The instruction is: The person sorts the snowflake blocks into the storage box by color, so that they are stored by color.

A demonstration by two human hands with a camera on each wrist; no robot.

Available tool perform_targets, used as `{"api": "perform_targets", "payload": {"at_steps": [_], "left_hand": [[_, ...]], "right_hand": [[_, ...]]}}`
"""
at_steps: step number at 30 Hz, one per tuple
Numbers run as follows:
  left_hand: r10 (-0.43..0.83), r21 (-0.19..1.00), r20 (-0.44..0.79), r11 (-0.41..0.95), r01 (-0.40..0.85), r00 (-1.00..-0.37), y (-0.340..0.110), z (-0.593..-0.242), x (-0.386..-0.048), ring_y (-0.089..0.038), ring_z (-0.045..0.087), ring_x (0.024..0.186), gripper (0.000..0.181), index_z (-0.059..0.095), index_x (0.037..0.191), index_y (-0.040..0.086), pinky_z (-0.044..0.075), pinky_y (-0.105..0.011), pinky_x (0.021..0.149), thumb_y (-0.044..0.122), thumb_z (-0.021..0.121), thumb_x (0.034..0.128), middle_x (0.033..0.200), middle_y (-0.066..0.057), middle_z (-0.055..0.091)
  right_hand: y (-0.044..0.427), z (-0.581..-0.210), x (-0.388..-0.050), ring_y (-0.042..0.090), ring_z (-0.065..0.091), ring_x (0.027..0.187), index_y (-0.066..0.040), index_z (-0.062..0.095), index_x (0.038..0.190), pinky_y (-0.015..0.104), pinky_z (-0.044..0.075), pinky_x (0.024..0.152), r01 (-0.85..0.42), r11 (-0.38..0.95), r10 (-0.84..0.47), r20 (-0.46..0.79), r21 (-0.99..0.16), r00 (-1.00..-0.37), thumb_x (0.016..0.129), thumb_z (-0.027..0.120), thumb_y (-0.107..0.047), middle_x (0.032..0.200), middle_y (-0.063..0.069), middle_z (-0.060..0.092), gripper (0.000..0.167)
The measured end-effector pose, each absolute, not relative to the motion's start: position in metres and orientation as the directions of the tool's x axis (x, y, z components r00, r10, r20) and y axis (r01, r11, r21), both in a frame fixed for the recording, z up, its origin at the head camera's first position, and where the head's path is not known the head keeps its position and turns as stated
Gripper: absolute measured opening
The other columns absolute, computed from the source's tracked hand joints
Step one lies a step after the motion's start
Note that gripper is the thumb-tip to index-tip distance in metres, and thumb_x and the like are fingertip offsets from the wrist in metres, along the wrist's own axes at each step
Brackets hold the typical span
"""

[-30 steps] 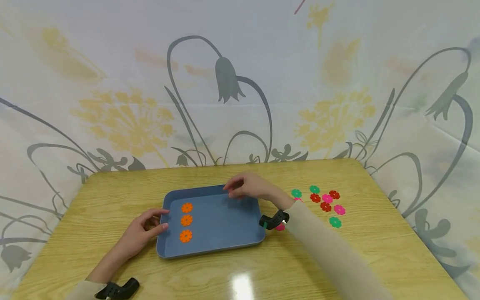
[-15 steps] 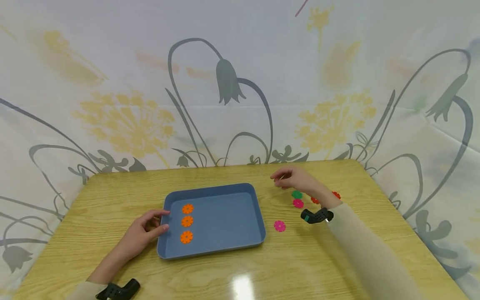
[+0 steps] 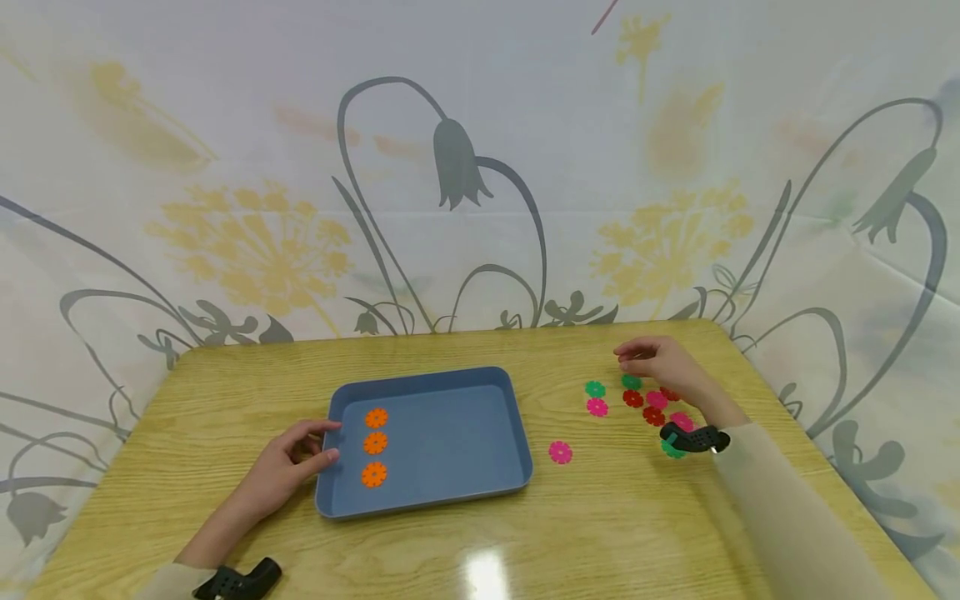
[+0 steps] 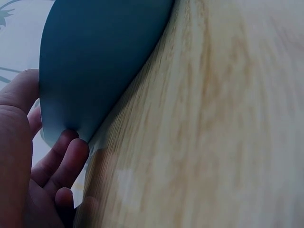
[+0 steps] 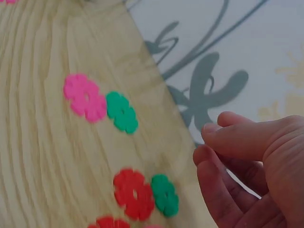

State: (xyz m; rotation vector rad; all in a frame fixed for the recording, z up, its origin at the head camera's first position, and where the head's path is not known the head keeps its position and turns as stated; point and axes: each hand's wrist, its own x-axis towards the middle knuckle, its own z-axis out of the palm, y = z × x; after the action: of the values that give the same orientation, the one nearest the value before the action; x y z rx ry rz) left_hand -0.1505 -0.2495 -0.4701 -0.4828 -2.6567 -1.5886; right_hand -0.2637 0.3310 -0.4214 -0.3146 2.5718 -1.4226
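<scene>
A: How far along does it look?
B: The orange part looks done: three orange notched discs (image 3: 371, 444) lie in a column inside the blue tray (image 3: 450, 499), near its left wall.
A: And what remains?
B: None of the green discs (image 3: 595, 389), pink discs (image 3: 560, 452) or red discs (image 3: 633, 398) is in there; those lie on the table (image 3: 585, 533), right of the tray.
A: The hands?
B: The left hand (image 3: 288, 458) grips the tray's left rim, fingertips over it and against the outer wall. The right hand (image 3: 663, 364) hovers over the loose group's far side, fingers loosely bent, thumb close to the index finger, with nothing visible in its hold.
</scene>
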Motion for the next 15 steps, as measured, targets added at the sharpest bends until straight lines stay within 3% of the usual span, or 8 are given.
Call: {"api": "perform_targets", "payload": {"at_steps": [15], "left_hand": [[0.26, 0.864, 0.164, 0.427, 0.266, -0.952, -0.251, -0.47, -0.151, -0.013, 0.053, 0.079, 0.035, 0.062, 0.13, 0.002, 0.046, -0.028, 0.067, 0.01, 0.067, 0.0958, 0.104, -0.009, 0.058]], "right_hand": [[0.385, -0.433, -0.252, 0.009, 0.062, 0.088, 0.013, 0.058, 0.127, 0.026, 0.051, 0.073, -0.062, 0.62, -0.167, -0.054, -0.782, -0.984, 0.097, 0.065, -0.009, 0.115, 0.027, 0.064, 0.038]]}}
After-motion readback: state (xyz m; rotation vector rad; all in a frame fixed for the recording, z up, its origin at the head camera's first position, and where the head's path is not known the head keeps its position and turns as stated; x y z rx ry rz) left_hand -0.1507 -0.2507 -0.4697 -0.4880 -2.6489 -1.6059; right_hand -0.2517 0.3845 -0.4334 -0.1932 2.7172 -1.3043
